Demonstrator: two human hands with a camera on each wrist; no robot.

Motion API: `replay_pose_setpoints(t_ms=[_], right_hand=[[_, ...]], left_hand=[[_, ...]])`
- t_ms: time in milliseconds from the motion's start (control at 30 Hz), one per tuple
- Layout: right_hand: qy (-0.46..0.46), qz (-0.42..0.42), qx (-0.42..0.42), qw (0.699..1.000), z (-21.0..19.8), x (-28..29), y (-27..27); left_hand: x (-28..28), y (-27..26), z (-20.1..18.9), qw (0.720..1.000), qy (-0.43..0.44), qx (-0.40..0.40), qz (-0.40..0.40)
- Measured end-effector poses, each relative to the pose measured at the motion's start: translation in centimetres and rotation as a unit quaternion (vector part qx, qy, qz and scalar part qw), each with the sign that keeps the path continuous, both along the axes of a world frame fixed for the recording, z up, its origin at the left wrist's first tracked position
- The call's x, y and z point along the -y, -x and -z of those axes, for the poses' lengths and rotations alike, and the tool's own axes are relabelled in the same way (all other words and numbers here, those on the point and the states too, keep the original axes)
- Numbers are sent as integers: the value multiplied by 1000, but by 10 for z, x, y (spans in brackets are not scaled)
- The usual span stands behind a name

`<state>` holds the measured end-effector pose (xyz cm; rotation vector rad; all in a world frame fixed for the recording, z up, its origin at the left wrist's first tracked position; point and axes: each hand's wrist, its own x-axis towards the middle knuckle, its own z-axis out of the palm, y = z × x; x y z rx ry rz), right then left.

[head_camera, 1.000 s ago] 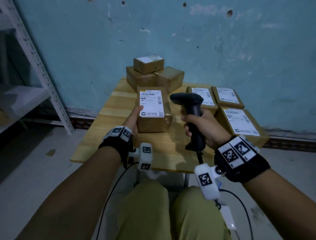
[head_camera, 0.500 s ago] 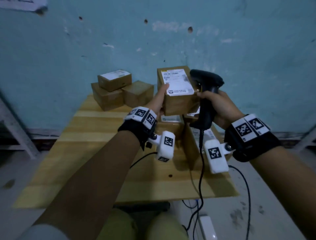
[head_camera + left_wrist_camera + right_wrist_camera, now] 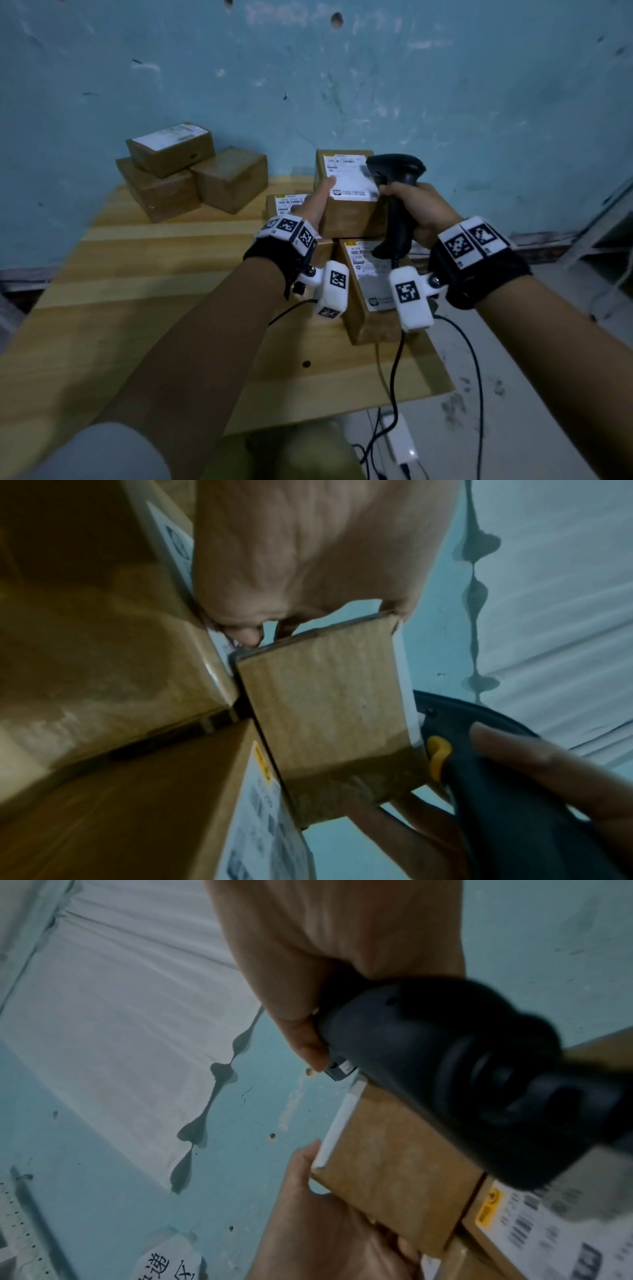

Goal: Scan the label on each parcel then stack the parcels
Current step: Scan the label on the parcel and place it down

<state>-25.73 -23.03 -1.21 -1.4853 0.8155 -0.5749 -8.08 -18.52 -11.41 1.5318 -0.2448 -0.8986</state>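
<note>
My left hand (image 3: 315, 205) grips a brown parcel (image 3: 349, 212) from its left side, thumb on the white label (image 3: 349, 181). The parcel is at the right of the wooden table (image 3: 154, 274), directly over two labelled parcels (image 3: 363, 291) (image 3: 286, 202); I cannot tell whether it rests on them. My right hand (image 3: 414, 205) grips a black barcode scanner (image 3: 397, 171), whose head overlaps the label's right edge. In the left wrist view the held parcel (image 3: 329, 723) touches its neighbours (image 3: 103, 656), beside the scanner (image 3: 496, 777). The right wrist view shows the scanner (image 3: 462, 1069) over that parcel (image 3: 394, 1172).
Three brown boxes (image 3: 191, 178) are stacked at the table's back left, against the blue wall. The scanner cable (image 3: 394, 377) hangs off the front edge to a white adapter (image 3: 400, 442) on the floor. A metal shelf frame (image 3: 609, 222) stands at the far right.
The left hand lifted the parcel from the table's middle, carried it up and right, then lowered it onto the right-hand parcels. The scanner hand moved along beside it.
</note>
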Motion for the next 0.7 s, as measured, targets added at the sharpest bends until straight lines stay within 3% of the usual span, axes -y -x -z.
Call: replay_pose_setpoints(t_ms=[67,233,400,567,700], right_hand=[[28,13,-25,999,-5,-2,-2],[103,23,-4,994,-26,-6,-11],[145,-60,-47,987,-34,-15,-23],[171,-56,-91,979,-21,-13,-27],[180,-47,-107,977,-18,-15,-29]], left_hand=[[12,-14,25,1000,-19,4,-12],[5,-4,14,999,-4,34,2],[17,-18,26,999,-11,49,11],[-35,42,-51,997,61,24,50],[-32,39,-45,997,61,11,41]])
